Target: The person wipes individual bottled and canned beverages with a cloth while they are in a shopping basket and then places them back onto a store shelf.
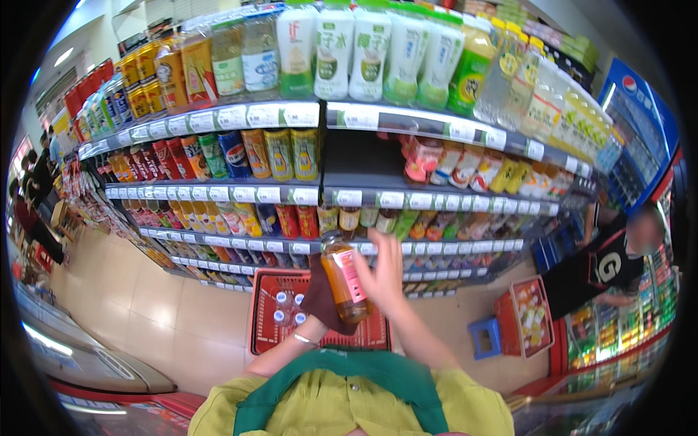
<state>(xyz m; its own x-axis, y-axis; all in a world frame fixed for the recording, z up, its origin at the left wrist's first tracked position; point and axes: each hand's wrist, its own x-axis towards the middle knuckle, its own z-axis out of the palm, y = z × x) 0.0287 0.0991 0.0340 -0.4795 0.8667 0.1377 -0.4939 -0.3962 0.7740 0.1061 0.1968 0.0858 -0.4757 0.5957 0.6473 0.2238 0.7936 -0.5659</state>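
Observation:
A clear bottle of amber drink with a pink and white label is tilted in front of my chest, its dark cap toward the shelves. It lies against a dark brown cloth that covers most of my left hand; the hand supports both from below, its fingers hidden. Beside the label is my right hand, fingers apart; whether it touches the bottle I cannot tell. Beneath my arms is a red plastic shopping basket, with several white-capped clear bottles inside.
Ahead, shelves with price strips carry drink cans and bottles. On the right, a person in black stands by a red crate of bottles and a blue stool. A freezer cabinet is at left.

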